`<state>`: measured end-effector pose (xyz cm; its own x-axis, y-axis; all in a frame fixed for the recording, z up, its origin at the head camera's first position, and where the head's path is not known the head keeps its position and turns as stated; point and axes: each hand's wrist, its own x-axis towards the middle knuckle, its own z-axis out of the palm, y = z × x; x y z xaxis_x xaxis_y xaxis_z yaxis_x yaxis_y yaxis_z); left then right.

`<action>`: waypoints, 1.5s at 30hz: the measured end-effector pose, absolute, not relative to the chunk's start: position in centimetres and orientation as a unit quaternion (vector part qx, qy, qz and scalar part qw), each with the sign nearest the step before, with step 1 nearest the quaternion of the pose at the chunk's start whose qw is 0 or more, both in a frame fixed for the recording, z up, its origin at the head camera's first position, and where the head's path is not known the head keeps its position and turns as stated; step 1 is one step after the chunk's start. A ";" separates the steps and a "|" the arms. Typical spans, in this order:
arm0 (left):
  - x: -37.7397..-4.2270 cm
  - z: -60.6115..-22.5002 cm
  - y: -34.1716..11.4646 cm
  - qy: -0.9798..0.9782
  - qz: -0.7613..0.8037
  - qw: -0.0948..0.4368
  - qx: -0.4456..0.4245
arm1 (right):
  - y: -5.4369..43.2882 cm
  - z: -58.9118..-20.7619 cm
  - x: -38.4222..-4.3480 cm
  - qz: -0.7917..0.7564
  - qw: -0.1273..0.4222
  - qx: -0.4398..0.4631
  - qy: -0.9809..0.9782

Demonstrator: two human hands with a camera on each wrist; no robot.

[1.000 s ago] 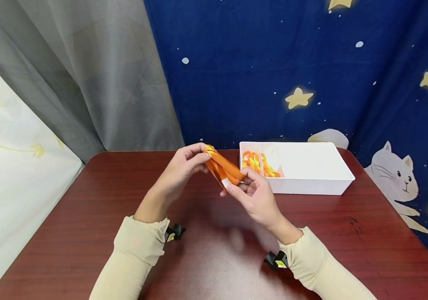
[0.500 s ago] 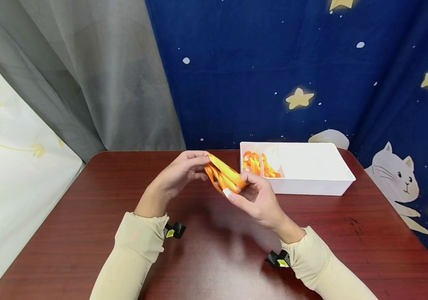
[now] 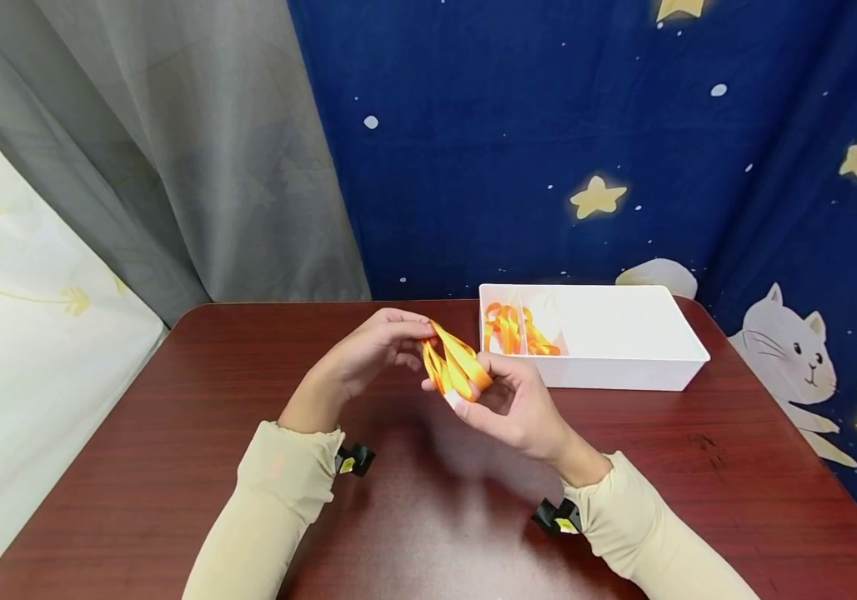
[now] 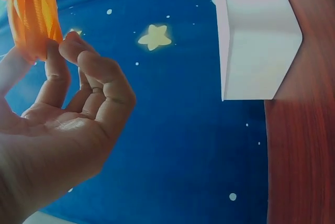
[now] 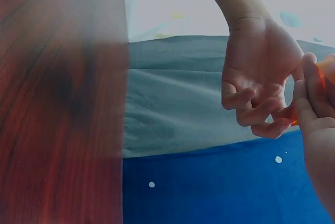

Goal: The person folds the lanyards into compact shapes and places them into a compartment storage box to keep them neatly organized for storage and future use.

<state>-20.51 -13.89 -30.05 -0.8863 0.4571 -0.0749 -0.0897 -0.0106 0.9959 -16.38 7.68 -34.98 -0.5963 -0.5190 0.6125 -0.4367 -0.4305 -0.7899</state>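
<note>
Between both hands, above the table, is a looped bundle of orange ribbon (image 3: 454,367) with a small white patch at its lower end. My left hand (image 3: 372,354) pinches the bundle's upper left end between thumb and index finger, its other fingers loosely bent. The right hand (image 3: 522,408) grips the lower right end, thumb over the white patch. In the left wrist view, the ribbon (image 4: 32,22) spans from the left fingertips up to the right hand's fingers. Only a sliver of ribbon (image 5: 327,69) shows in the right wrist view, mostly hidden by the fingers.
A white box (image 3: 631,373) stands at the back right of the dark red wooden table (image 3: 196,450). More orange ribbon loops (image 3: 503,325) lie in its left compartments, split by a divider. Curtains hang behind the table; each wrist wears a small black camera.
My left hand has moved slightly right and down, toward the right hand. The held ribbon has become shorter and rounder, its loops bowing apart. The box has stayed put.
</note>
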 end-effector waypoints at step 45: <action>-17.9 -34.5 -9.2 0.593 0.779 0.013 0.204 | 8.2 -33.5 -16.9 -0.775 -0.066 -0.364 0.511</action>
